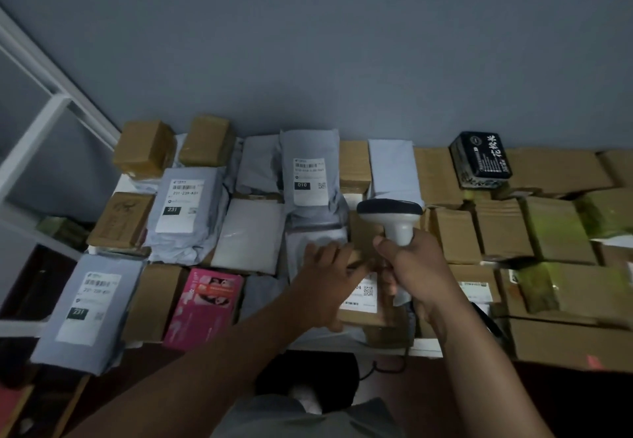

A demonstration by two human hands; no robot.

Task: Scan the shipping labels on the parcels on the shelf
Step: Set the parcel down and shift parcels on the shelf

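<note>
My right hand (416,268) grips the handle of a white barcode scanner (390,213), whose dark-topped head points away from me over the parcels. My left hand (327,280) lies with straight fingers on a brown cardboard parcel (363,317) at the shelf's front edge. That parcel's white shipping label (364,295) with a QR code shows between my two hands, partly hidden by them. Grey mailer bags with labels lie further back: one marked 010 (310,177) and one marked 231 (181,204).
The shelf (359,346) is packed with cardboard boxes and grey bags. A pink box (205,307) and another grey 231 bag (89,311) sit at front left. A black box (481,160) stands at the back right, near boxes with green tape (555,228). A white frame (41,129) stands on the left.
</note>
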